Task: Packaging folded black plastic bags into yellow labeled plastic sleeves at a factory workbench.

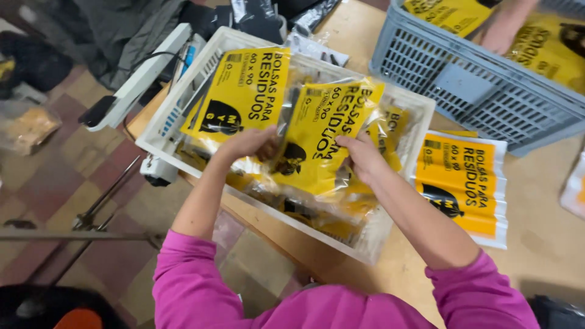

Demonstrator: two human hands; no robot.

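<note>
Head view looks down on our two bare arms in pink sleeves, reaching into a white slatted crate (159, 131) that sits at the near left corner of the wooden surface (548, 244) and partly overhangs its edge. Our left hand (247, 144) and our right hand (361, 156) both close on one yellow packet (323, 137) in clear plastic wrap, held tilted above the other packets in the crate. The left grip has its fingers curled over the packet's left edge, pinching it; the right grip clamps the packet's right edge, fingers pressed onto the wrap. A second yellow packet (244, 91) leans against the crate's far left side, just beside our left hand, and more of the same kind lie stacked under and behind the one we hold.

On the surface just to the right of the crate lies a flat yellow packet with white borders (463, 183), near our right forearm but apart from it. Toward the far right corner stands a grey slatted crate (475, 91) with more yellow packets inside, and another person's hand (503, 30) reaches into it. A white device with a black cable (131, 82) sits off the surface's left edge, beside the white crate.
</note>
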